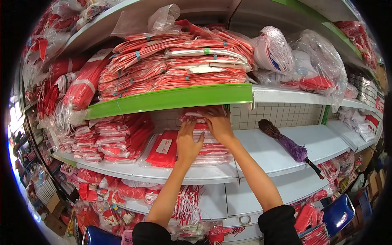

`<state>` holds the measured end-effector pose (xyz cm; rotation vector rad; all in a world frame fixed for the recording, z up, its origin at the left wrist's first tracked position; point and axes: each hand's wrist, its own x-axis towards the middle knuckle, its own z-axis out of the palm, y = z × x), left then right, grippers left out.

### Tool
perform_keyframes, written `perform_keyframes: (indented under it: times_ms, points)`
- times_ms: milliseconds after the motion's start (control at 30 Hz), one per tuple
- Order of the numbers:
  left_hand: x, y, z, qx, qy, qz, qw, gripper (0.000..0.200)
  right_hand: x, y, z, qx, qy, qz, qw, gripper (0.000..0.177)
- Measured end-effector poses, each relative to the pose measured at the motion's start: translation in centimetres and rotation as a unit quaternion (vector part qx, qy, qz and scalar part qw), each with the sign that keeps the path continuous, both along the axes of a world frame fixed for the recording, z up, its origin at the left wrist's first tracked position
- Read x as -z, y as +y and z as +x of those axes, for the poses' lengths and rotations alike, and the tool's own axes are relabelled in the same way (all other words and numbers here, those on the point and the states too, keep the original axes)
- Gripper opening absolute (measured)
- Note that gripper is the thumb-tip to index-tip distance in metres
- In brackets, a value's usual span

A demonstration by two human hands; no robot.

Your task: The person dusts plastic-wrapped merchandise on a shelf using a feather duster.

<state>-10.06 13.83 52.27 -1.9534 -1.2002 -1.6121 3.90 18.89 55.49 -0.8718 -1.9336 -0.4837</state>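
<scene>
A stack of red and white folded packets in clear plastic (212,157) lies on the middle shelf, in front of me. My left hand (189,141) rests against its left side, fingers stretched upward and thumb apart. Across the top of the stack lies my right hand (218,125), fingers spread toward the left. Both hands touch the packets without gripping one that I can make out. Just left of the stack is a flat red packet with a white label (163,147). The fingertips of my right hand sit close under the green shelf edge (175,99).
More red and white packets (118,139) are piled at the left. A purple feather duster (288,143) lies on the shelf to the right. Overhead, the upper shelf bears piled orange-red packets (179,61) and plastic-wrapped bundles (273,49). Blue chairs (339,214) stand below.
</scene>
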Motion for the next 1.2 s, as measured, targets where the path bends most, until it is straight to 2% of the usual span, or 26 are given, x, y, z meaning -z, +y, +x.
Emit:
perform_keyframes:
  times_ms: [167, 300, 400, 433, 467, 533, 567, 600, 633, 667, 733, 767, 800, 833, 867, 900, 933, 967, 1000, 1033, 1067, 1100, 1200]
  points:
    - [-0.2, -1.1, -1.5, 0.103, -0.032, -0.074, 0.991, 0.046, 0.3, 0.6, 0.4, -0.003, -0.014, 0.006, 1.000, 0.035]
    - [1.6, -3.9, -1.0, 0.021, -0.011, 0.001, 1.000, 0.042, 0.5, -2.9, -0.5, 0.068, 0.053, 0.055, 0.995, 0.037]
    - [5.2, -6.5, -0.6, -0.001, -0.061, 0.016, 0.998, 0.037, 0.6, -6.9, 0.0, 0.008, 0.111, 0.059, 0.992, 0.038]
    - [7.1, -7.3, -0.7, -0.009, -0.085, 0.015, 0.996, 0.034, 1.5, -8.3, 0.1, -0.044, 0.141, 0.061, 0.987, 0.038]
    - [9.2, -8.4, -0.9, -0.019, -0.107, 0.015, 0.994, 0.032, 3.3, -9.6, 0.2, -0.097, 0.172, 0.062, 0.978, 0.038]
    - [13.6, -11.1, -1.3, -0.070, -0.102, -0.007, 0.992, 0.025, 9.3, -12.9, -0.9, -0.207, 0.230, 0.031, 0.950, 0.024]
    - [16.5, -12.6, -2.0, -0.098, -0.088, -0.022, 0.991, 0.025, 12.6, -15.1, -1.3, -0.223, 0.172, 0.031, 0.959, 0.018]
    - [19.6, -14.2, -3.1, -0.127, -0.074, -0.038, 0.988, 0.025, 16.3, -17.4, -1.9, -0.288, 0.161, -0.001, 0.944, 0.016]
    - [22.9, -16.5, -4.6, -0.141, -0.048, -0.078, 0.986, 0.025, 21.0, -18.8, -1.9, -0.334, 0.063, -0.046, 0.939, 0.013]
    - [26.2, -19.6, -6.0, -0.156, -0.023, -0.122, 0.980, 0.026, 24.9, -20.3, -1.9, -0.349, 0.013, -0.118, 0.929, 0.011]
    - [32.0, -26.4, -6.9, -0.228, -0.075, -0.211, 0.948, 0.024, 33.7, -22.4, -1.1, -0.382, -0.061, -0.262, 0.884, 0.013]
    - [35.5, -30.9, -7.3, -0.272, -0.075, -0.283, 0.916, 0.023, 39.2, -23.1, -0.2, -0.399, -0.085, -0.334, 0.850, 0.015]
    - [39.4, -36.0, -7.5, -0.316, -0.079, -0.353, 0.877, 0.022, 44.1, -23.6, 1.1, -0.373, -0.151, -0.460, 0.791, 0.017]
    - [43.8, -41.4, -7.2, -0.377, -0.106, -0.429, 0.814, 0.023, 49.2, -24.0, 3.1, -0.336, -0.223, -0.571, 0.715, 0.020]
    - [48.4, -47.5, -6.0, -0.431, -0.136, -0.501, 0.738, 0.024, 55.3, -24.7, 5.8, -0.356, -0.155, -0.615, 0.686, 0.025]
    - [52.4, -54.4, -4.0, -0.447, -0.235, -0.500, 0.703, 0.026, 61.4, -25.3, 9.3, -0.325, -0.200, -0.606, 0.698, 0.025]
    - [54.1, -59.9, -0.3, -0.532, -0.260, -0.514, 0.620, 0.025, 67.2, -25.9, 12.6, -0.295, -0.246, -0.595, 0.706, 0.025]
    - [56.7, -65.4, 3.5, -0.585, -0.316, -0.555, 0.501, 0.026, 68.5, -26.5, 14.5, -0.253, -0.294, -0.620, 0.682, 0.024]
    - [60.0, -70.7, 6.2, -0.568, -0.347, -0.689, 0.288, 0.030, 68.7, -26.7, 14.5, -0.223, -0.335, -0.644, 0.650, 0.024]
    - [60.4, -74.1, 8.9, -0.523, -0.395, -0.739, 0.156, 0.031, 68.7, -26.7, 14.1, -0.193, -0.369, -0.667, 0.618, 0.023]
    - [59.4, -76.4, 11.4, -0.492, -0.444, -0.743, 0.098, 0.031, 68.6, -26.6, 13.3, -0.176, -0.397, -0.680, 0.591, 0.022]
    - [58.5, -78.0, 13.4, -0.466, -0.484, -0.737, 0.072, 0.032, 68.4, -26.4, 12.3, -0.164, -0.420, -0.686, 0.571, 0.022]
    - [57.9, -79.7, 17.3, -0.406, -0.565, -0.715, 0.068, 0.035, 68.3, -25.5, 9.9, -0.152, -0.481, -0.681, 0.531, 0.020]
